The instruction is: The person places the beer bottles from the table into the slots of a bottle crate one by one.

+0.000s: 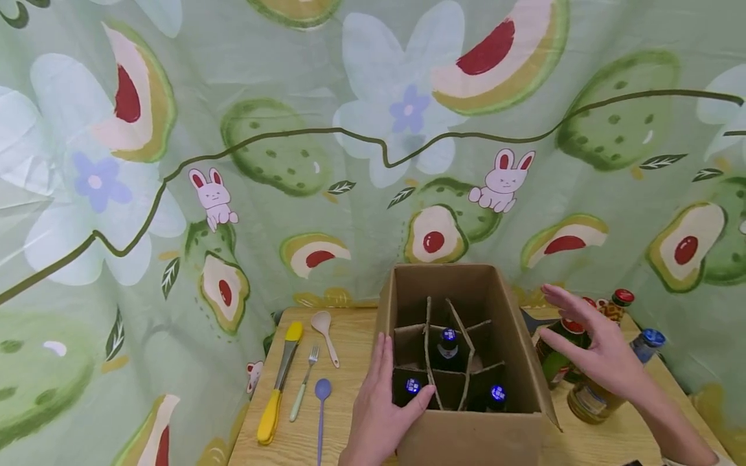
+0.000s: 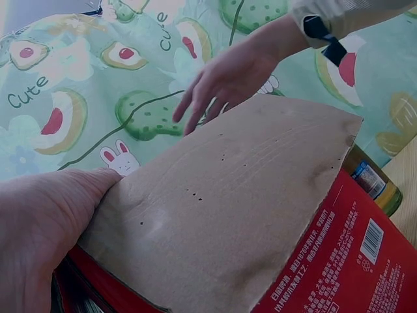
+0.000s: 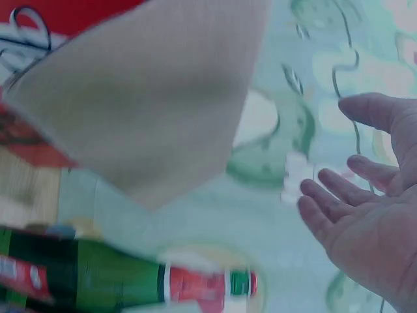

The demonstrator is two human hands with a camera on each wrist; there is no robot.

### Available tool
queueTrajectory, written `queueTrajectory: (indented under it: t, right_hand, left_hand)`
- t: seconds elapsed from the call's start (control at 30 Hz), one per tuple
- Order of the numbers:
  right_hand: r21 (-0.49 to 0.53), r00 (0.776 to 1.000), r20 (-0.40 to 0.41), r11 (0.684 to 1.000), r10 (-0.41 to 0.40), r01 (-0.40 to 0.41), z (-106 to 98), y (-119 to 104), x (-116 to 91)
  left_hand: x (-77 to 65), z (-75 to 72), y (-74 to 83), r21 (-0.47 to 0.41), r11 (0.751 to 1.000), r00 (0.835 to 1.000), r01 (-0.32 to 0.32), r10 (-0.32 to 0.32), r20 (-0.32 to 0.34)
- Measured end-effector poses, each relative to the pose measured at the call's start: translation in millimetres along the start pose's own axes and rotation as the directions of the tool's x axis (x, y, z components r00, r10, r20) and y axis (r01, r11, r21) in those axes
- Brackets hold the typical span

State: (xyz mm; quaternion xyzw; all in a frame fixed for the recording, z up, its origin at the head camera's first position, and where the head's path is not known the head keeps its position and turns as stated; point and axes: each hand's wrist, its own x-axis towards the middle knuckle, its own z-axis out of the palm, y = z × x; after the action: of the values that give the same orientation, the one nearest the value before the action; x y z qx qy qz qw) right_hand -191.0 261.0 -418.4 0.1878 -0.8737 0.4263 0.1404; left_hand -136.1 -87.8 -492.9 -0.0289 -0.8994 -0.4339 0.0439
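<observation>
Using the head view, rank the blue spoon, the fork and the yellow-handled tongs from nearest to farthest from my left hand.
From the left hand:
1. Blue spoon, just to its left.
2. Fork, left of the spoon.
3. Yellow-handled tongs, leftmost of the three.

Curtained-off work nook: fruit-print cloth (image 1: 364,223), wooden table (image 1: 357,330).

the wooden table (image 1: 352,330) bears a box (image 1: 472,440), bottles (image 1: 591,401) (perhaps four, overlapping), tongs (image 1: 283,375), a fork (image 1: 304,383), two spoons (image 1: 322,389).
</observation>
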Motion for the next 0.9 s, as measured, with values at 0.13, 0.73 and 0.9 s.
queueTrajectory:
  t: [0.13, 0.73, 0.9]
  right_hand:
    - [-0.008, 0.985, -0.171, 0.999, 0.036, -0.038, -21.2, 12.7, -10.8]
    - [-0.071, 0.796, -0.331, 0.827, 0.507, -0.557, -47.5, 96.6, -56.9]
    - [-0.020, 0.802, -0.355, 0.854, 0.480, -0.520, -38.4, 108.1, -62.4]
  left_hand:
    - [0.4, -0.4, 0.4, -0.007, 1.000, 1.000, 0.002, -0.002, 0.001]
    - [-0.7, -0.4, 1.4, 0.005, 1.000, 1.000, 0.000, 0.000, 0.001]
    - [-0.5, -0.6, 1.6, 0.001, 1.000, 1.000, -0.008, 0.008, -0.006]
